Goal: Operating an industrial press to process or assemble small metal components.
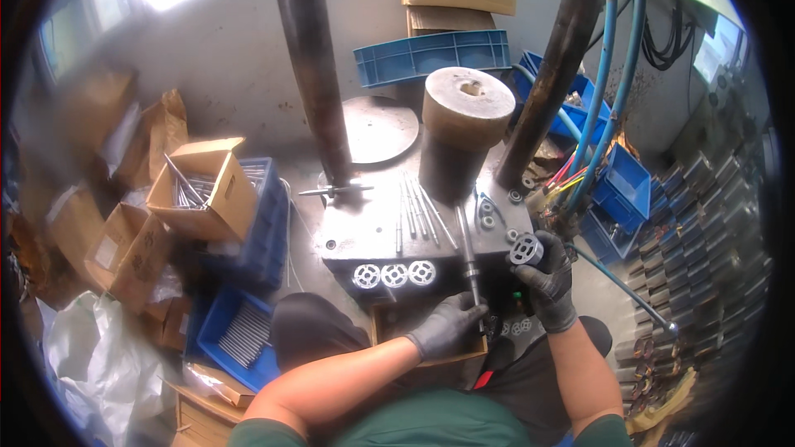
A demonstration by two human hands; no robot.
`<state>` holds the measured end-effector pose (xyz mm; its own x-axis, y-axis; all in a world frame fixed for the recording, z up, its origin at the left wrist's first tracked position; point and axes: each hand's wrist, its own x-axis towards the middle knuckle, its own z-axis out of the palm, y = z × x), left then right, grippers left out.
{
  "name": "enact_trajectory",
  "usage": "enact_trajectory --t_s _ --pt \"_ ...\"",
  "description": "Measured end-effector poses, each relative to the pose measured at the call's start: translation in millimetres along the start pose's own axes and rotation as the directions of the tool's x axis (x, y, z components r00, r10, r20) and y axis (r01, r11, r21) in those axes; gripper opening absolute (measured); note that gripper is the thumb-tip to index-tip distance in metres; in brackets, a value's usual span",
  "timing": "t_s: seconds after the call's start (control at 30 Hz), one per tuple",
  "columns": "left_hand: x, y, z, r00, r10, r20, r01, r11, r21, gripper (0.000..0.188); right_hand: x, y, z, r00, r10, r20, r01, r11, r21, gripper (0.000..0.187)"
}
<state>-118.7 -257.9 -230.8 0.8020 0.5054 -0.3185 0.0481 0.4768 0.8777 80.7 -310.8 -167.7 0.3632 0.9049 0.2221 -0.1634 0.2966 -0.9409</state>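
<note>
My left hand (448,328), in a grey glove, is closed round the near end of a long stepped metal shaft (469,258). The shaft points away from me over the front edge of the steel press table (364,232). My right hand (553,288), gloved too, grips a short round metal core (525,250) with slotted openings and a centre hole, its face turned up. Three similar cores (395,275) sit in a row at the table's front edge. Several thin rods (411,213) lie on the table, left of a thick steel cylinder (468,108).
Two dark columns (313,58) rise from the table. Left stand an open carton of rods (236,199) and a blue bin of rods (217,335). Blue hoses (606,74) and blue bins (625,184) are at the right, beside many stacked metal parts (704,240). A shallow box (385,323) sits below my left hand.
</note>
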Motion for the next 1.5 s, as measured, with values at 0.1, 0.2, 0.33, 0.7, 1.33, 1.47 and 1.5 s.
enact_trajectory --t_s 0.1,0.2,0.33,0.7,1.33,1.47,1.5 --pt "2.2 11.3 -3.4 0.998 -0.044 -0.044 0.04 0.995 -0.089 0.034 11.9 -12.2 6.9 0.999 0.031 0.01 -0.031 1.0 -0.007 0.058" --pt "8.0 15.2 -8.1 0.994 -0.054 -0.094 0.051 0.998 -0.026 0.038 36.4 -42.3 19.5 0.996 0.06 0.069 -0.056 0.997 -0.049 0.049" --pt "25.0 9.9 -14.1 0.995 -0.01 -0.1 0.004 0.998 -0.059 0.051 80.6 -84.6 53.5 0.998 -0.053 0.046 0.066 0.941 -0.333 0.051" --pt "52.7 -5.4 -23.9 0.976 0.107 -0.192 -0.099 0.994 0.049 0.059 236.9 -116.7 108.6 0.94 -0.183 0.288 0.341 0.511 -0.789 0.044" --pt "93.4 -25.1 -17.3 0.899 0.331 -0.287 -0.267 0.933 0.239 0.049 287.6 -112.0 -28.8 0.871 -0.168 0.461 0.489 0.369 -0.791 0.031" --pt "77.5 -15.3 -21.9 0.92 0.298 -0.256 -0.238 0.94 0.243 0.044 199.3 -152.9 -47.7 0.908 -0.089 0.409 0.408 0.408 -0.817 0.026" --pt "72.5 -13.6 -25.4 0.926 0.305 -0.223 -0.25 0.937 0.246 0.043 173.6 -164.5 -50.9 0.916 -0.062 0.396 0.385 0.416 -0.824 0.025"
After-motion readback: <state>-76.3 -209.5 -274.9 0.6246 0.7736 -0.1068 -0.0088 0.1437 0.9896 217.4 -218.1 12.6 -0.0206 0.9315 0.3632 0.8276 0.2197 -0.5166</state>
